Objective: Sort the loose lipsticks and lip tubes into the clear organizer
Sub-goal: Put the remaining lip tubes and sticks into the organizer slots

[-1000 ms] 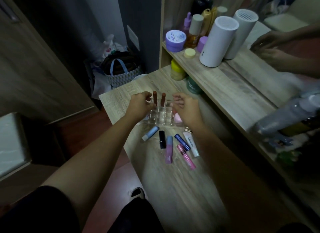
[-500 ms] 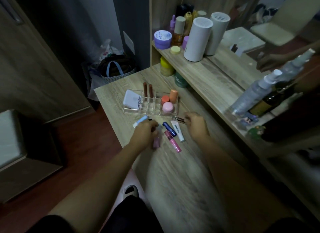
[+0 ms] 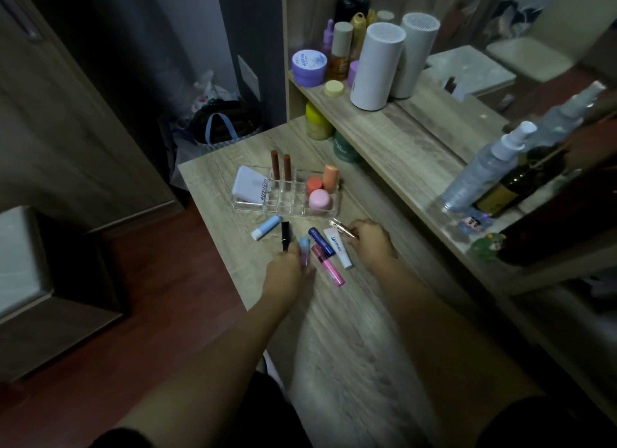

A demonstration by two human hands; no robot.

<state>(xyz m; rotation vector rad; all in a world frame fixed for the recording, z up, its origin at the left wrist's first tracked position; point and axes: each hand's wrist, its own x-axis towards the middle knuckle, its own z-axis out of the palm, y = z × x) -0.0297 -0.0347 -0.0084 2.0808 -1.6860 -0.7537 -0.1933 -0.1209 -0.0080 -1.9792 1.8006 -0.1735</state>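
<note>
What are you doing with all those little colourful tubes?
Tidying lip tubes into the clear organizer. Two brown lipsticks already stand in its slots. The left hand is closing on a blue-capped pink tube, and the right hand is pinching a clear, gold-trimmed one. Five more tubes lie loose on the wooden table.

Shelf (image 3: 384, 127) — white cylinder (image 3: 375, 67); purple jar (image 3: 309, 67); spray bottle (image 3: 484, 170).
</note>
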